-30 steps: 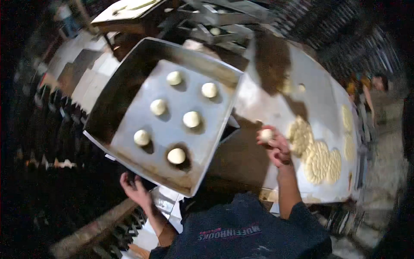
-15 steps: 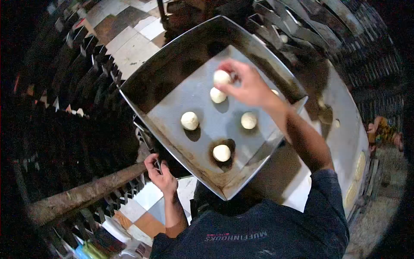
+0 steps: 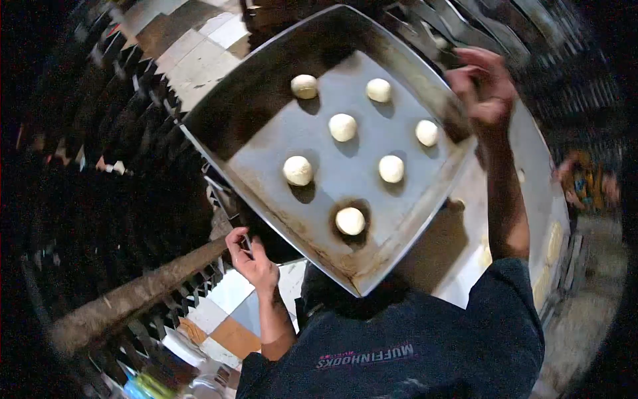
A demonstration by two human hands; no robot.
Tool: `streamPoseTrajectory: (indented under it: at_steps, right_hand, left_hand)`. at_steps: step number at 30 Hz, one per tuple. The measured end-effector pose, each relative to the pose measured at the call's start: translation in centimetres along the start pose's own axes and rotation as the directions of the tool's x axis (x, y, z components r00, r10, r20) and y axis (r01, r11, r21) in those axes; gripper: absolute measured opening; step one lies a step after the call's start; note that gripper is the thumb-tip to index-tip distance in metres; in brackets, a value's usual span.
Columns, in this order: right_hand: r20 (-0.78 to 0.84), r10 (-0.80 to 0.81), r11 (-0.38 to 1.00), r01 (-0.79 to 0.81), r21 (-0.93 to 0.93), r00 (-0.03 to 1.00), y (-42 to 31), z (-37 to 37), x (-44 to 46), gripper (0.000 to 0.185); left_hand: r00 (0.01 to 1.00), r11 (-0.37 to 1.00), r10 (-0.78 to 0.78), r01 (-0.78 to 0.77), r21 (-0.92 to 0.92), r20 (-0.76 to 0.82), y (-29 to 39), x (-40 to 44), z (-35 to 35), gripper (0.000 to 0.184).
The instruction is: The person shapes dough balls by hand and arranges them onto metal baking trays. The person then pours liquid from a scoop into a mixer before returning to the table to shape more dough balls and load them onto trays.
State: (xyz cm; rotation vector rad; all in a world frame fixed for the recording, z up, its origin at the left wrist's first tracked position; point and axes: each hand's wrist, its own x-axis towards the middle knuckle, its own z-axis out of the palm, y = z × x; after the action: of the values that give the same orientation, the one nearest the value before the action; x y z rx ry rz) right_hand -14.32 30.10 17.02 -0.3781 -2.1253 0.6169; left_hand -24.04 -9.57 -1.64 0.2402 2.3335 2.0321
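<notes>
**Seven pale dough balls (image 3: 343, 128) sit spaced apart inside a deep metal tray (image 3: 325, 186)**

The tray is turned with one corner pointing toward the wearer's dark shirt (image 3: 425, 349). Six of the balls form two slanting rows of three on the tray floor. The seventh lies alone toward the far left wall, beyond those rows. The ball nearest the body rests on a dark, scorched-looking patch, and each throws a small shadow.

The right hand (image 3: 484, 86) is raised at the tray's right rim, near the right-hand corner. It is blurred, its grip loosely spread, with the fingers bent and apart from the thumb. The left hand (image 3: 252, 261) is below the tray's left edge, fingers curled upward beside a dark metal part; whether its grip pinches that part, I cannot tell.

To the right, a pale bench (image 3: 538, 199) runs past the right forearm, with long pieces of dough (image 3: 553, 246) near its outer edge. At lower left, a wooden beam (image 3: 133, 292) slants over the tiled floor (image 3: 229, 290).
</notes>
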Motion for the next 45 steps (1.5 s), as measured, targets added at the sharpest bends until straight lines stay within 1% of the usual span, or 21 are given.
streamPoseTrajectory:
  at_steps: [3,4,5,6,7,8,10,14,17,18,19,21,23,26,28,30,34,37,40,42,45]
  right_hand:
    - [-0.433,0.043,0.978,-0.127,-0.165,0.901,5.3,-10.3,-5.9,0.012]
    - [-0.492,0.186,0.899,-0.349,-0.263,0.850,7.2,-12.8,-9.5,0.010]
    - [-0.349,0.270,0.854,-0.390,-0.344,0.898,8.3,-14.3,-14.0,0.011]
    - [-0.089,0.534,0.745,-0.518,-0.421,0.841,6.3,-15.0,-16.9,0.009]
    - [0.121,0.675,0.676,-0.544,-0.497,0.728,8.9,-15.6,-21.6,0.013]
    - [0.145,0.788,0.561,-0.600,-0.570,0.599,6.5,-14.9,-23.9,0.026]
    - [0.166,0.865,0.480,-0.683,-0.551,0.474,8.2,-13.9,-28.2,0.040]
    - [0.001,0.845,0.510,-0.807,-0.298,0.534,8.4,-10.4,-32.5,0.041]
    - [-0.255,0.955,0.097,-0.970,-0.222,0.154,6.3,-8.8,-35.2,0.037]
    - [-0.210,0.796,0.490,-0.808,-0.328,0.568,4.2,-9.6,-36.4,0.032]
    - [-0.132,0.478,0.777,-0.489,-0.396,0.868,2.1,-10.6,-38.1,0.028]
    - [-0.051,0.496,0.821,-0.487,-0.298,0.867,-1.5,-12.2,-43.4,0.015]
    - [0.138,0.509,0.791,-0.397,-0.466,0.850,-3.2,-14.7,-47.8,0.016]
    - [0.048,0.577,0.663,-0.434,-0.610,0.815,-0.9,-15.7,-46.8,0.017]
    - [-0.129,0.392,0.706,-0.388,-0.592,0.911,1.6,-13.5,-44.9,0.016]
    - [-0.018,0.550,0.709,-0.478,-0.518,0.835,1.2,-11.8,-44.7,0.020]
    - [0.266,0.225,0.953,-0.155,-0.262,0.937,0.2,-14.6,-48.9,0.018]
    - [0.167,0.314,0.869,-0.211,-0.448,0.935,3.0,-17.4,-47.5,0.012]
    - [0.018,0.350,0.851,-0.310,-0.424,0.937,3.5,-14.4,-43.8,0.008]
    - [-0.039,0.414,0.850,-0.402,-0.340,0.910,1.9,-12.5,-43.9,0.009]
    - [0.017,0.249,0.954,-0.242,-0.175,0.968,0.4,-13.1,-48.3,0.003]
  left_hand:
    - [0.996,0.996,0.084,-0.084,-0.006,0.043,1.0,-0.3,0.2,0.024]
    - [0.990,0.991,0.133,-0.131,-0.037,0.051,0.9,-0.1,0.4,0.023]
    - [0.988,0.991,0.125,-0.120,-0.068,0.090,0.9,-0.2,0.2,0.022]
    - [0.986,0.990,0.119,-0.109,-0.093,0.113,0.8,-0.3,0.0,0.021]
    - [0.977,0.981,0.190,-0.185,-0.053,0.099,0.3,-0.1,-0.1,0.019]
    - [0.982,0.979,0.158,-0.143,-0.146,0.102,-1.3,0.4,-0.5,0.019]
    - [0.962,0.975,0.221,-0.217,-0.043,0.157,-1.8,1.2,-1.5,0.027]
    - [0.944,0.962,0.248,-0.267,0.060,0.219,-1.0,1.7,-1.7,0.021]
    - [0.963,0.939,0.236,-0.261,0.225,0.132,1.2,0.4,-1.9,0.029]
    - [0.964,0.934,0.258,-0.266,0.237,0.066,1.7,-0.5,-1.9,0.029]
    - [0.961,0.927,0.278,-0.268,0.261,-0.001,2.2,-1.8,-1.8,0.028]
    - [0.935,0.890,0.342,-0.292,0.351,-0.089,2.4,-4.5,-1.9,0.027]
    - [0.910,0.882,0.381,-0.306,0.358,-0.161,2.9,-8.0,-1.1,0.024]
    - [0.908,0.884,0.404,-0.357,0.303,-0.110,2.4,-13.6,0.7,0.015]
    - [0.848,0.843,0.530,-0.529,0.097,0.023,1.4,-17.2,2.8,0.013]
    - [0.865,0.818,0.454,-0.499,0.287,0.214,1.7,-21.5,4.8,0.020]
    - [0.656,0.722,0.566,-0.686,0.083,0.500,3.5,-26.3,7.7,0.010]
    - [0.679,0.705,0.593,-0.698,0.129,0.432,3.7,-28.6,8.7,0.009]
    - [0.762,0.778,0.521,-0.609,0.154,0.385,3.9,-31.3,9.6,0.013]
    - [0.716,0.785,0.509,-0.614,0.085,0.478,3.5,-32.6,10.4,0.014]
    - [0.612,0.765,0.513,-0.643,0.002,0.602,2.8,-33.8,11.6,0.023]
